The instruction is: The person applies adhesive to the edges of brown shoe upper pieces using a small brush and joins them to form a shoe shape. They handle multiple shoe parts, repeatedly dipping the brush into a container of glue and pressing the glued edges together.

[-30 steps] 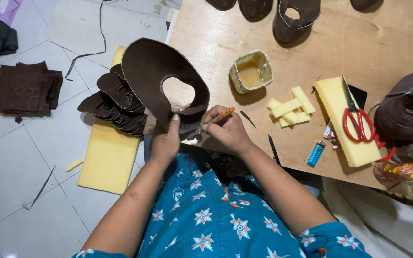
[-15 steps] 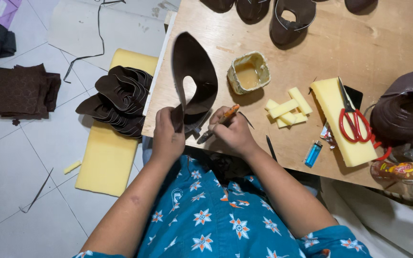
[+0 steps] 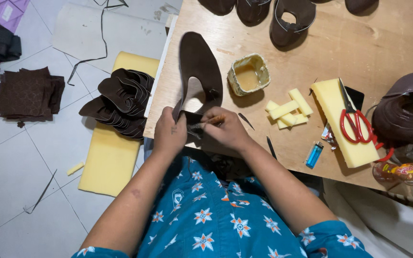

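Bright, even overhead light w/ short soft shadows; sharp centre, slight wide-angle stretch at edges, no glare.

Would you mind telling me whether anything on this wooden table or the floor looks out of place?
Mostly scraps: thin dark offcut strips and a small yellow foam bit lie loose on the white tiled floor. The red-handled scissors rest on top of the yellow foam block, not on the table.
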